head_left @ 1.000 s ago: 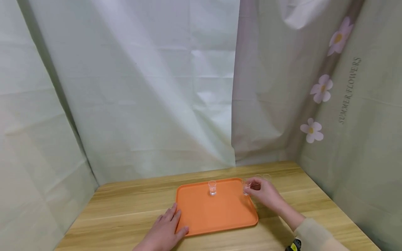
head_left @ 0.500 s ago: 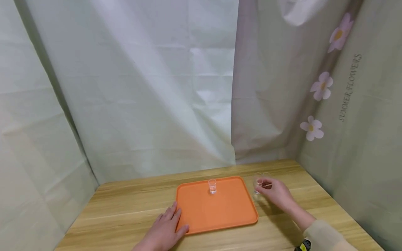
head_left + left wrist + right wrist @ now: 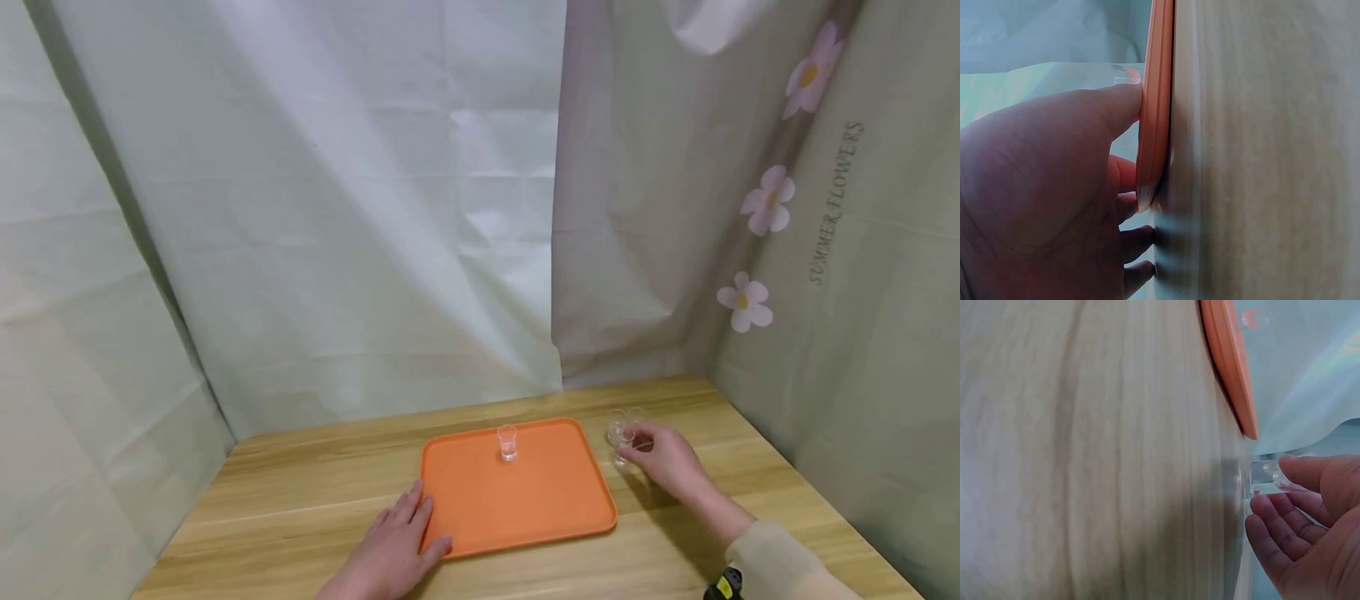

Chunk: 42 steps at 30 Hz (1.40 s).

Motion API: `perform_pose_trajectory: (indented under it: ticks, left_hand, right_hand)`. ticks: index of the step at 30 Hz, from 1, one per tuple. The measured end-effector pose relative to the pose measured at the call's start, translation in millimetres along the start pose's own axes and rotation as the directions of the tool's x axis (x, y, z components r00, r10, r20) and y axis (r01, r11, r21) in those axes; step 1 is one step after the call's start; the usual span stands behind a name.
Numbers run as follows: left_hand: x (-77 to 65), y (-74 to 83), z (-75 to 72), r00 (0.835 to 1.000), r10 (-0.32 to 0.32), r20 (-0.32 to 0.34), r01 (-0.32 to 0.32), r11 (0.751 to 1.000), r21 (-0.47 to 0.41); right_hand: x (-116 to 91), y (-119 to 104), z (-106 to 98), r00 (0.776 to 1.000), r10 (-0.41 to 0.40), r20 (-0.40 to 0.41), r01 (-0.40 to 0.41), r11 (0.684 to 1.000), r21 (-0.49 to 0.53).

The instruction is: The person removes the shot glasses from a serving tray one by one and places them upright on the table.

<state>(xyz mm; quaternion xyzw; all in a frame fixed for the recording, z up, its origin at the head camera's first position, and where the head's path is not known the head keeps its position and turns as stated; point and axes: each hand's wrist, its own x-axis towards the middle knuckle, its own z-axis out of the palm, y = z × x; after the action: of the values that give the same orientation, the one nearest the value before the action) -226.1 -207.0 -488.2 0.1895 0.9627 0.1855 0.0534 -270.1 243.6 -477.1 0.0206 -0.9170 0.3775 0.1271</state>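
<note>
My right hand (image 3: 666, 460) pinches cup (image 3: 621, 457); sideways nudge could topple neighbouring cups (image 3: 614, 429). Left hand (image 3: 392, 546), outstretched, touches tray (image 3: 517, 508).

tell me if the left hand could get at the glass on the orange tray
Probably yes: the left hand touches the orange tray, and only bare tray surface shows between that hand and the clear glass standing there.
</note>
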Motion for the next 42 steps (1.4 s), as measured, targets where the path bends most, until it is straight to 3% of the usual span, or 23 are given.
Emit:
perform_pose_trajectory:
  ticks: [7,18,42]
  left_hand:
    - [0.5,1.2,2.8,1.0,0.017,-0.005,-0.017,1.0,0.01]
    - [-1.8,1.7,2.0,0.999,0.023,-0.03,-0.023,1.0,0.011]
    - [-0.9,1.8,0.1,1.0,0.019,-0.014,-0.019,1.0,0.014]
  right_hand:
    - [-0.9,4.3,0.4,1.0,0.006,-0.009,-0.007,0.999,-0.044]
    - [1.5,1.5,2.7,1.0,-0.004,-0.018,0.003,0.999,-0.047]
    - [-5.8,3.3,-5.4,0.999,0.011,-0.031,-0.012,0.999,-0.031]
